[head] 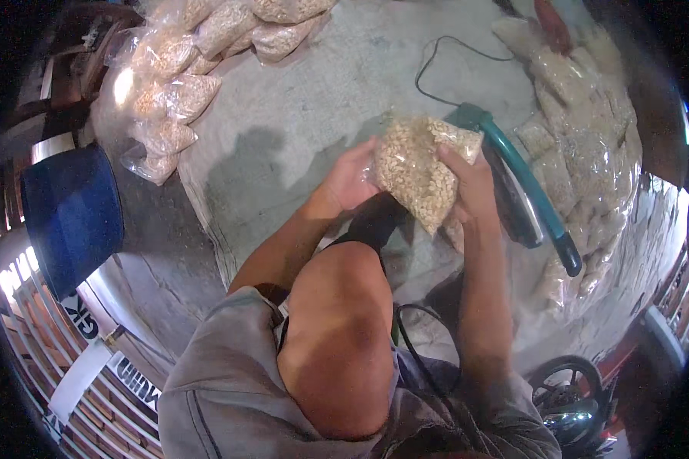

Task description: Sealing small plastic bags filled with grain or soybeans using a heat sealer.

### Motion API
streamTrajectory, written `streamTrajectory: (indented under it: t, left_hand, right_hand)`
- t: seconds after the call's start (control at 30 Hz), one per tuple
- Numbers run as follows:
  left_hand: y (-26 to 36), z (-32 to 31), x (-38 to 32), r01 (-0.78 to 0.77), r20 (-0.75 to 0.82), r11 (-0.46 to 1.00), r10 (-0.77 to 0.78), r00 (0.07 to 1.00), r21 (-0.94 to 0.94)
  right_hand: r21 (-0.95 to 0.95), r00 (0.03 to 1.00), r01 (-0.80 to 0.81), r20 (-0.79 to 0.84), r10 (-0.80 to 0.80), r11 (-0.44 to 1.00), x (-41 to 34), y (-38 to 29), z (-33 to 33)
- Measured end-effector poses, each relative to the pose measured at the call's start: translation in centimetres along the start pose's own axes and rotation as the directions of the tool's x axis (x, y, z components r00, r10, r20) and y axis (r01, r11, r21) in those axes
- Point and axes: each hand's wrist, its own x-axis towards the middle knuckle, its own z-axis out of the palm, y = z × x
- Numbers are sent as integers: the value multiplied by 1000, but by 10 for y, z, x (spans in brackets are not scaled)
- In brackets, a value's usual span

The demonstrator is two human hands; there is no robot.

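A clear plastic bag of pale, flaky pieces (416,169) is held up between my two hands, above the grey floor sheet. My right hand (472,181) grips its right side, with the thumb on the front. At the left edge of the bag is my left hand (353,175), its fingers partly hidden behind the plastic. Just right of the bag lies a hand-operated impulse sealer with a long green lever arm (519,166) and a black grip, and a dark cord (433,57) runs from its far end.
Many filled clear bags (189,97) are heaped along the upper left edge of the sheet (252,109). A larger pile of filled bags (574,143) lies at the right. A blue object (74,218) stands at the left, near a metal grille. A wheel (568,381) shows at lower right.
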Motion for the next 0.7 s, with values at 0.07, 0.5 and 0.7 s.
streamTrajectory:
  t: [0.07, 0.5, 0.7]
  left_hand:
    - [1, -15, 10, 90, 89, 988, -79, 993, -125]
    - [4, 4, 8, -146, -56, 741, 241, 969, 655]
    - [10, 67, -73, -194, 132, 74, 501, 855, 978]
  right_hand:
    - [11, 999, -43, -12, 43, 999, -6, 6, 2]
    - [0, 1000, -8, 24, 8, 1000, 7, 62, -69]
    - [109, 974, -157, 182, 136, 982, 29, 71, -32]
